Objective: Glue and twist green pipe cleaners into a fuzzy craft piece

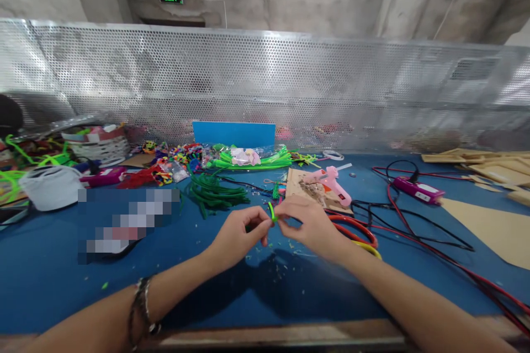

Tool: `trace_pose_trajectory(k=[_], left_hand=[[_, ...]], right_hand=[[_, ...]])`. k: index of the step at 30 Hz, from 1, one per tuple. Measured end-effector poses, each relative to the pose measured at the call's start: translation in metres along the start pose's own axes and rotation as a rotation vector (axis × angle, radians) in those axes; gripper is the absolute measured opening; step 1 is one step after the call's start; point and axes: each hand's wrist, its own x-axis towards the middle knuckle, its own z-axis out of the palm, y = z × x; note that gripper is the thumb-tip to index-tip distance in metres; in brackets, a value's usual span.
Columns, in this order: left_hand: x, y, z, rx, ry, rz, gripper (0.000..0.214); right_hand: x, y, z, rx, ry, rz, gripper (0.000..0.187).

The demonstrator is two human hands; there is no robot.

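Note:
A short, bent piece of bright green pipe cleaner (271, 211) is pinched between both hands above the blue table. My left hand (244, 233) holds it from the left, thumb and fingertips closed together. From the other side, my right hand (307, 227) grips it with thumb and forefinger. The fingertips hide part of the piece. Just behind my right hand, a pink glue gun (334, 186) rests on a stained board (295, 183). Dark green pipe cleaners (215, 192) lie in a bundle beyond my left hand.
Bagged light green pipe cleaners (256, 161) lie at the back. Red and yellow rings (359, 230) sit beside my right wrist. Purple power strips (419, 190) and cables are at right, near cardboard pieces (492, 231). A white roll (53, 186) stands left. Green scraps litter the table (199, 298).

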Motion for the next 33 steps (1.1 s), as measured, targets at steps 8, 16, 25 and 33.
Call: trace_pose_trajectory(k=[8,16,25,33], left_hand=[[0.0,0.001,-0.006,-0.025,-0.05,-0.009,0.023],[0.007,-0.007,-0.004,-0.348,-0.135,-0.087,0.031],[0.0,0.0,0.0,0.239,0.053,0.035,0.023],[0.003,-0.004,-0.002,-0.139,-0.032,-0.036,0.026]], right_hand=[[-0.001,-0.007,0.003,0.059,0.033,0.028,0.012],[0.002,-0.009,0.004,0.621,0.042,0.437,0.011],[-0.003,-0.006,0.004,-0.193,-0.131,-0.026,0.015],[-0.001,-0.008,0.005,0.134,0.002,0.138,0.011]])
